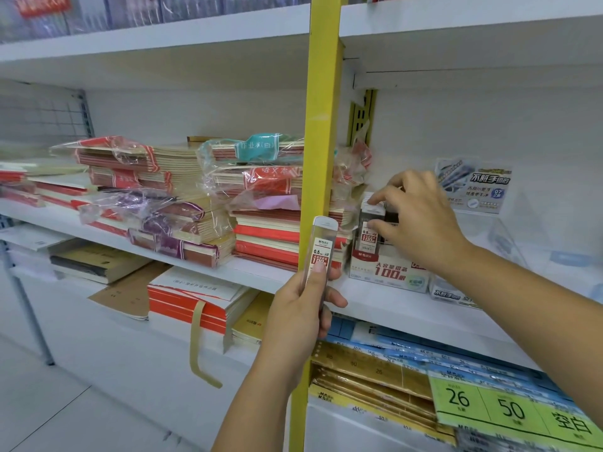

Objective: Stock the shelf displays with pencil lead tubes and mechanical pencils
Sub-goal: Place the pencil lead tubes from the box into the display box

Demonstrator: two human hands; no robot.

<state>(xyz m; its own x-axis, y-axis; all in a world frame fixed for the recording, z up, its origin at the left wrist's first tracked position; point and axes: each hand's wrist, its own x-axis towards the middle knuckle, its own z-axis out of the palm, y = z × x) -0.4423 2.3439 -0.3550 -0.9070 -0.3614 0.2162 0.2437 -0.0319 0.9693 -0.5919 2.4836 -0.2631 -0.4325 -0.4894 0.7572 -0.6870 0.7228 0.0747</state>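
The lead tube (321,247), a clear one with a white cap and a red-and-white label reading 0.5 and HB, stands upright in the left hand (303,308). The thumb is pressed on the front of the tube's lower half and the other fingers are wrapped round behind it. It is held in front of the yellow post (323,125) that divides the shelving.

At three o'clock from it, a second tube (370,230) with the same label stands in the display box (388,272), a white carton with red print, at the left end of the shelf (408,308). The right hand (421,220) reaches in from four o'clock. Its forefinger tip is on the white cap, its thumb is against the tube's side, and the remaining fingers are loosely curled above.

At two o'clock from the box a blue printed card (476,187) leans at the back of the shelf. At nine o'clock, past the post, lie stacks of notebooks (182,197), several in torn plastic wrap. At five o'clock, on the lower level, a green price label (509,409) reads 26 and 50.
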